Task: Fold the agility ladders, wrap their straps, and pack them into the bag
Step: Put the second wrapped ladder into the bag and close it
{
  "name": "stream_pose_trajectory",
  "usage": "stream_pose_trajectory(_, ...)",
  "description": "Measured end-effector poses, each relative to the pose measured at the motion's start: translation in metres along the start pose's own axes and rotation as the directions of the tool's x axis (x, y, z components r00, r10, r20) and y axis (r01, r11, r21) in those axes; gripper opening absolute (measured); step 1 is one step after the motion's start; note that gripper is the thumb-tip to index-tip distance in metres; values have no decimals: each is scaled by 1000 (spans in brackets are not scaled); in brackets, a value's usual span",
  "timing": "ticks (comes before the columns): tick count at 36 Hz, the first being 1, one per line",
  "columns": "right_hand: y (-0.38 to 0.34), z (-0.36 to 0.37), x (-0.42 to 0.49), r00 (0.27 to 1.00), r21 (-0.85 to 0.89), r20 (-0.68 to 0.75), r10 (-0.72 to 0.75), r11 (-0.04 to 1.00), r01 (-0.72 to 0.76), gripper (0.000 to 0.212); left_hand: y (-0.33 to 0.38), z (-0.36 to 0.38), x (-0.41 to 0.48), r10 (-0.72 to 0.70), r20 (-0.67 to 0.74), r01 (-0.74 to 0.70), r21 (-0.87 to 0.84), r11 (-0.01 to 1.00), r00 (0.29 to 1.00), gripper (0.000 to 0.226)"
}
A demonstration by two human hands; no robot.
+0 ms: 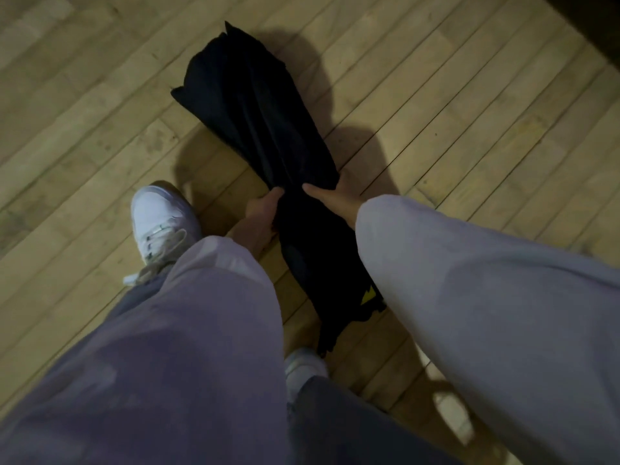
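both hands (295, 206) grip bag (255, 109) (contents hidden).

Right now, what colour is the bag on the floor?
The bag is black, with a small yellow mark; head view.

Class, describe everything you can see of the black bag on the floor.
The black bag lies on the wooden floor, long, dark and creased like soft fabric, bulging as though filled. The left hand and right hand grip it around its middle, pinching it narrow there. A small yellow mark shows near its nearer end.
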State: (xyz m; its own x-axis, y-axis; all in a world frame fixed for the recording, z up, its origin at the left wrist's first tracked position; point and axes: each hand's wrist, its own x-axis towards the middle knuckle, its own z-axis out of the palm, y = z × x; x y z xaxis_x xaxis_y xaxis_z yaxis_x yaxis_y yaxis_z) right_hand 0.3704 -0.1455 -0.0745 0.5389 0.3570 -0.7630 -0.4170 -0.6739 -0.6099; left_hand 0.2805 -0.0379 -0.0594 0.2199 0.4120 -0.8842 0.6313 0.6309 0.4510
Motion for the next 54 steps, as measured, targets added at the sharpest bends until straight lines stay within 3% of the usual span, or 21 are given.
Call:
stream_pose_trajectory(3,7,2,-2,994,-60,96,51,997,-45,78,-6,9,-1,4,104,-14,103,995,995,34)
stream_pose_trajectory(8,16,-4,-30,978,-99,176,108,991,-92,84,-15,7,-19,-51,212,-7,265,964,976,38)
stream_pose_trajectory(14,-38,-24,-88,986,-133,162,42,991,-21,76,12,-10,-78,15,257,-69,204,977,966,37)
stream_pose_trajectory(20,-128,-53,-156,985,-241,82,-148,957,164,83,78,-34,-185,193,266,-235,138,962,945,38)
stream_pose_trajectory(22,-171,-62,-209,969,-191,95,-227,951,242,60,102,-46,-234,292,269,-324,85,942,918,40)
stream_pose_trajectory(24,-206,-73,-249,949,-186,107,-297,931,312,50,126,-58,-283,389,295,-419,44,907,872,41)
stream_pose_trajectory(28,-267,-95,-338,889,-189,106,-446,868,459,42,158,-80,-385,548,304,-558,-59,828,780,41)
stream_pose_trajectory(35,-353,-108,-459,776,-240,110,-621,741,627,43,199,-111,-498,703,277,-650,-270,711,654,33)
stream_pose_trajectory(43,-442,-86,-456,719,-275,135,-682,671,689,24,277,-153,-485,804,258,-720,-358,595,536,16)
stream_pose_trajectory(48,-515,-57,-412,709,-273,80,-701,668,692,33,348,-180,-443,816,199,-708,-415,572,543,24)
stream_pose_trajectory(54,-609,-6,-410,682,-293,124,-721,630,720,38,422,-238,-450,819,99,-728,-407,552,566,25)
